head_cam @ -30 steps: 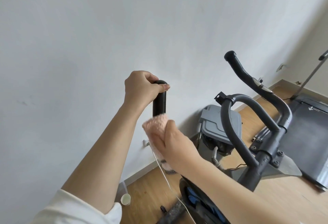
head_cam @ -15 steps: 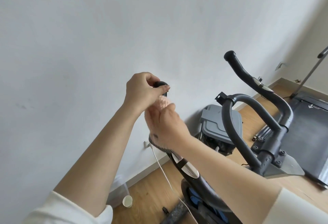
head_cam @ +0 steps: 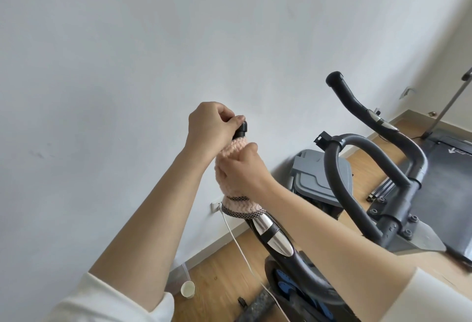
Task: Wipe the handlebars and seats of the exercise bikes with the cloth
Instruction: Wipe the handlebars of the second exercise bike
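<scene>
Since 1.0 s ago, right hand slid cloth up left handlebar, clamped round it just below its cap. Left hand pinches that cap. Judgement: right handlebar, beyond it, remains; seats unseen.

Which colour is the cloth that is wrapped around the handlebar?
Pale pink cloth, with a dark checked edge band; it shows in the head view.

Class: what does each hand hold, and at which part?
The left hand grips the handlebar at its top end; the right hand clasps the pink cloth wrapped around the bar just below.
</scene>
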